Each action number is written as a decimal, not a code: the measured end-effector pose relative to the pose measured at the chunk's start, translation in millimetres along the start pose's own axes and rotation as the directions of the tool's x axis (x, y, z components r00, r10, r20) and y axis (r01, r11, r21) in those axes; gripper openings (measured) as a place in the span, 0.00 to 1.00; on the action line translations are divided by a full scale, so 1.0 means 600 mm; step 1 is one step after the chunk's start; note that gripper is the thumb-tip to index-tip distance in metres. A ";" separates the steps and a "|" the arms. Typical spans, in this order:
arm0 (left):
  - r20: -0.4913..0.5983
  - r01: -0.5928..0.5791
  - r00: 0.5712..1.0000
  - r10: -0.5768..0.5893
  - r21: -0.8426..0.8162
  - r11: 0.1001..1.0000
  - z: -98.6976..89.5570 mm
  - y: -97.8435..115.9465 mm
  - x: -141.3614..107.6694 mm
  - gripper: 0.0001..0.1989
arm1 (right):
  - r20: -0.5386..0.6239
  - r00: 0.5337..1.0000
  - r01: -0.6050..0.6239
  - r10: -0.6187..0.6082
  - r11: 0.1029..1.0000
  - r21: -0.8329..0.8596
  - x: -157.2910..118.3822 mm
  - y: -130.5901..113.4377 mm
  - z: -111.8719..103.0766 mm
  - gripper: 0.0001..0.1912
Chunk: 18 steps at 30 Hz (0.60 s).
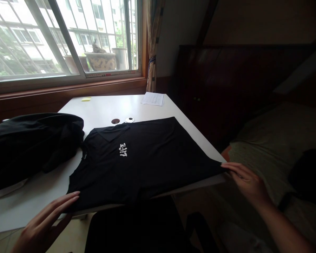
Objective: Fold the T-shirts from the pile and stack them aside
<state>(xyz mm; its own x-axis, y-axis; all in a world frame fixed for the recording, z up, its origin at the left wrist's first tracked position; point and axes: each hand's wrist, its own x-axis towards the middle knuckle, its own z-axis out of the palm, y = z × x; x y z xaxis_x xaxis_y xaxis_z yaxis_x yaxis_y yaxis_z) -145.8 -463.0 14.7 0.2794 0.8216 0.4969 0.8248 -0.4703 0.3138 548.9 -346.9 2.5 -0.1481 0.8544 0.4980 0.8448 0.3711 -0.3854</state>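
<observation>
A black T-shirt point(152, 154) with white lettering on its chest lies spread flat on the white table point(102, 107), its collar toward the left. My left hand point(48, 218) pinches the shirt's near edge at the shoulder end, fingertips on top and thumb below. At the right, my right hand point(246, 181) holds the near bottom corner of the shirt between fingers and thumb, pulled out past the table's edge.
A heap of black clothing point(37, 140) covers the table's left side. Papers point(153, 99), a yellow sticky pad point(86, 99) and a round cable-hole cover point(129, 120) are at the back. A black chair point(137, 228) stands at the near edge, a bed point(279, 140) to the right.
</observation>
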 end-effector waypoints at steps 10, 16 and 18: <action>0.004 -0.010 1.000 0.010 0.016 1.000 -0.007 0.015 0.007 0.17 | -0.129 0.991 -0.027 0.029 1.000 0.015 0.020 -0.009 -0.004 0.13; 0.025 -0.122 0.992 0.121 0.037 0.992 -0.003 0.014 0.013 0.21 | -0.247 0.961 -0.108 0.122 0.992 0.073 0.034 -0.022 0.001 0.11; 0.074 -0.159 0.985 0.154 0.070 0.985 0.006 0.016 0.010 0.24 | -0.262 0.955 -0.119 0.140 0.989 0.093 0.037 -0.024 0.005 0.11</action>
<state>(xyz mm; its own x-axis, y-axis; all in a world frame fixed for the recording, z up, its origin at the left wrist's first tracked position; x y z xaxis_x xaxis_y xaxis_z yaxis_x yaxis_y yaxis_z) -134.3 -461.6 17.7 0.4381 0.7611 0.4784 0.8024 -0.5709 0.1735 532.2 -331.9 16.8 0.1112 0.7727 0.6250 0.8051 0.2987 -0.5125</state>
